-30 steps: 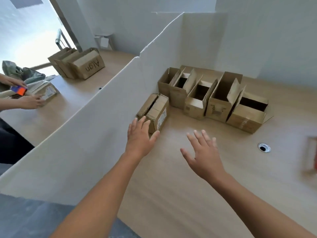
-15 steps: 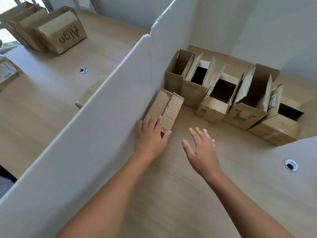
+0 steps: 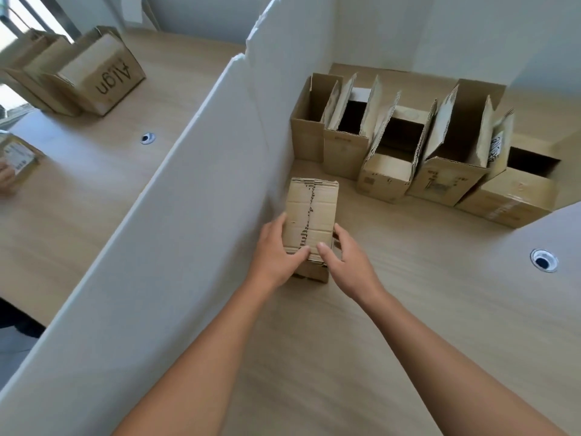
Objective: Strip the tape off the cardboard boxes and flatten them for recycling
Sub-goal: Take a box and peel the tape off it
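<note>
Both hands now clasp the closed box (image 3: 311, 212), where half a second ago the left hand (image 3: 275, 247) lay flat at its near end and the right hand (image 3: 347, 264) hovered open above the bench (image 3: 408, 325); the box, then angled against the white divider (image 3: 188, 215), now lies lengthwise just beside it, near the person's side of the bench. The left fingers (image 3: 279, 220) wrap its left edge with the thumb pressed on top; the right hand mirrors them, thumb on the top face and fingers curled round the right edge. A ragged seam runs down the middle of the box's top flaps; whether the box is raised off the bench cannot be told.

One closed box is in hand; five open boxes (image 3: 386, 174) stand in a touching row behind it, flaps up, the leftmost against the divider. Two round cable holes show, one (image 3: 543, 261) to the right of the hands, another (image 3: 147, 138) beyond the divider.

The divider walls off the bench's left side, where a cluster of boxes, one marked "Align" (image 3: 103, 73), sits at the far corner; at the frame's left edge another person's hand (image 3: 4, 179) holds a small labelled carton (image 3: 19, 155).
</note>
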A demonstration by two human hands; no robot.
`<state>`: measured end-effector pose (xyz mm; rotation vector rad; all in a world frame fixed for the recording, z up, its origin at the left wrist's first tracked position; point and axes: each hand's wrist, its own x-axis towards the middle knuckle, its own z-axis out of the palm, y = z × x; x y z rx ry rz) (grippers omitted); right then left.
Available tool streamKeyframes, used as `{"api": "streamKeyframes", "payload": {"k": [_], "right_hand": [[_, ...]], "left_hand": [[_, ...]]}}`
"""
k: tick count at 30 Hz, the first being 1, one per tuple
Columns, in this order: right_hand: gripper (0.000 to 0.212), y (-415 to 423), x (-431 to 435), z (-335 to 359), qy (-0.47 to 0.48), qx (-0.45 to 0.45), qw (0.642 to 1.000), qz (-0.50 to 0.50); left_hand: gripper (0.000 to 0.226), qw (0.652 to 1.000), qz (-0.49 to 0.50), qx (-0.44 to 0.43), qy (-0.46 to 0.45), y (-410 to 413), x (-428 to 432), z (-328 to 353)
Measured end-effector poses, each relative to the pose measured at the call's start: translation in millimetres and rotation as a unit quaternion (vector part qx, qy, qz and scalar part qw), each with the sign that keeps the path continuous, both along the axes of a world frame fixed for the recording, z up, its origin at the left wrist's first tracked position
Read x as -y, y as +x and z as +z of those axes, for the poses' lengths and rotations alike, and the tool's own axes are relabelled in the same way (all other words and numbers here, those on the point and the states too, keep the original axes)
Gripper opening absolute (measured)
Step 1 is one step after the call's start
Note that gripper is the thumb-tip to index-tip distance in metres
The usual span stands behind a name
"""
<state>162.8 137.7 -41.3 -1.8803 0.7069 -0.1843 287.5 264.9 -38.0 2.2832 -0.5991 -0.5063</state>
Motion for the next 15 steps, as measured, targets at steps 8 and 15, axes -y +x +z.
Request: {"api": "streamKeyframes", "payload": {"k": [8, 15], "right_hand": [[0.071, -156, -23, 5, 0.013, -0.055, 0.993, -0.108], [0.098, -306, -37, 1, 0.042, -0.124, 0.968, -0.214]], "left_hand": [[0.067, 0.986, -0.072, -0.136, -0.064, -146, -22, 20], [0.045, 0.954, -0.114, -0.257, -0.104, -276, -32, 16]]}}
